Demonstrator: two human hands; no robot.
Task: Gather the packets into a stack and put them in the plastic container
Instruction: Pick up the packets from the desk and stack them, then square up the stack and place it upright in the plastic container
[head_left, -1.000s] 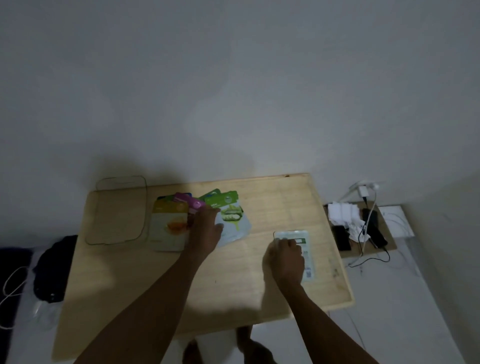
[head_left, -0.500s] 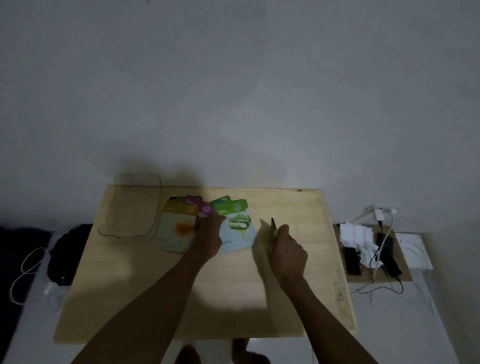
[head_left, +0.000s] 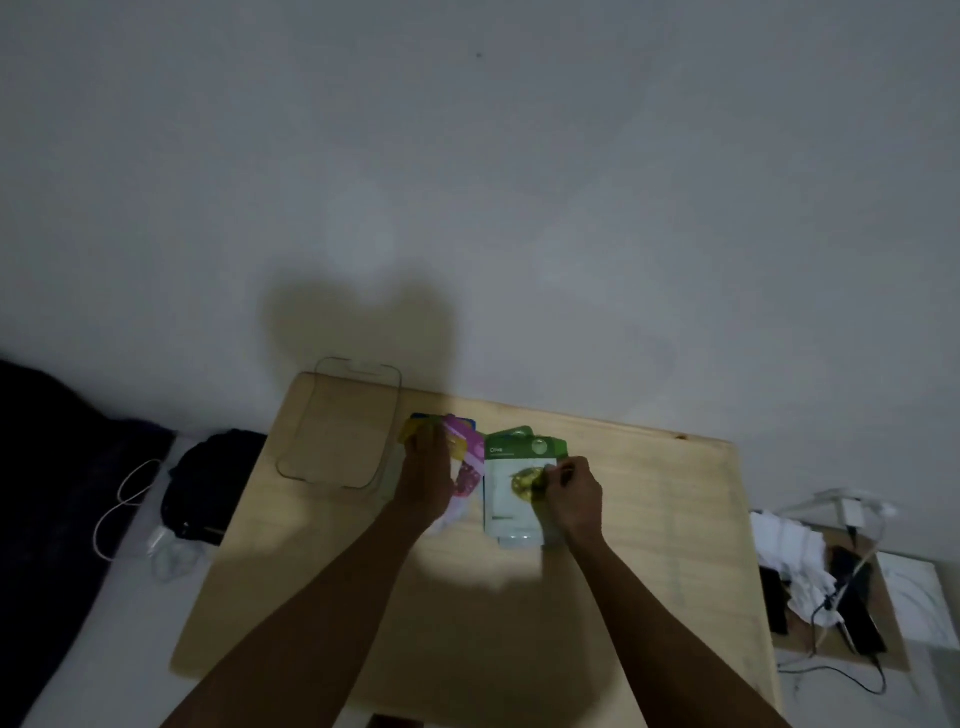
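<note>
**Packets at frame centre, green one upright**

The green packet (head_left: 511, 488) lies on the counter (head_left: 649, 545), long axis running up-frame, header away. The right hand (head_left: 571, 493) has its fingers closed on its right edge. The left hand (head_left: 426, 475) presses flat, fingers extended, on the pink and yellow packets (head_left: 465, 457), beside the plastic container (head_left: 340, 423) upper left.

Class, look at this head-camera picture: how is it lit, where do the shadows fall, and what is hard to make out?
Head view: dim overall; light pools on the table near the packets. A large soft shadow lies on the wall beyond the clear container, whose outline is faint. Both forearms read dark. Left hand hides the packets under it; print by the right hand is blurred.
</note>
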